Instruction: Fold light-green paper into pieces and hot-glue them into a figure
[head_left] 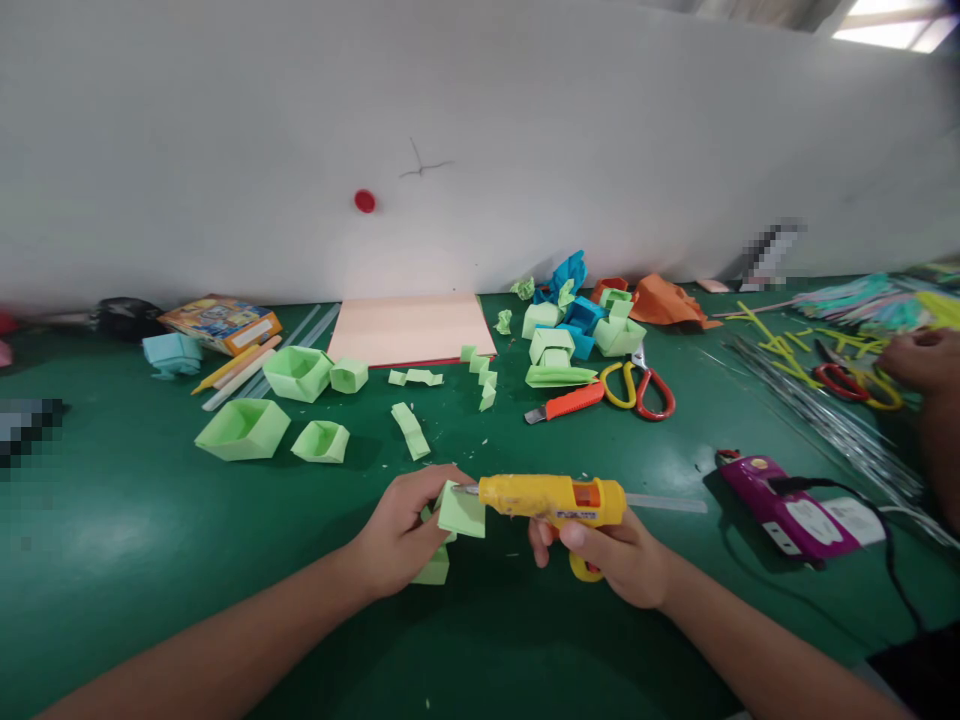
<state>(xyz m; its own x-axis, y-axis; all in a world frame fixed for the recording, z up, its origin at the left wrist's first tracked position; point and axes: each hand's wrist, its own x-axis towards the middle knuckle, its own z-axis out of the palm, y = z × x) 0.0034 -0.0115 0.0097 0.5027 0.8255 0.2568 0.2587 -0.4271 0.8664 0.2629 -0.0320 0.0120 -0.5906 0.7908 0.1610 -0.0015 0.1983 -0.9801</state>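
My left hand (401,530) is closed round a small folded light-green paper box (459,510), held just above the green table. My right hand (611,555) grips a yellow glue gun (551,498) with a finger on its trigger. The gun's metal nozzle points left and touches the top edge of the paper box. A clear glue stick (664,503) sticks out of the gun's back.
Folded green paper boxes (244,428) and loose strips (411,430) lie ahead. A pink sheet (409,328), an orange cutter (566,402), scissors (641,388) and a pile of folded pieces (577,325) sit further back. A purple glue gun (784,505) lies right. Another person's hand (926,360) is at far right.
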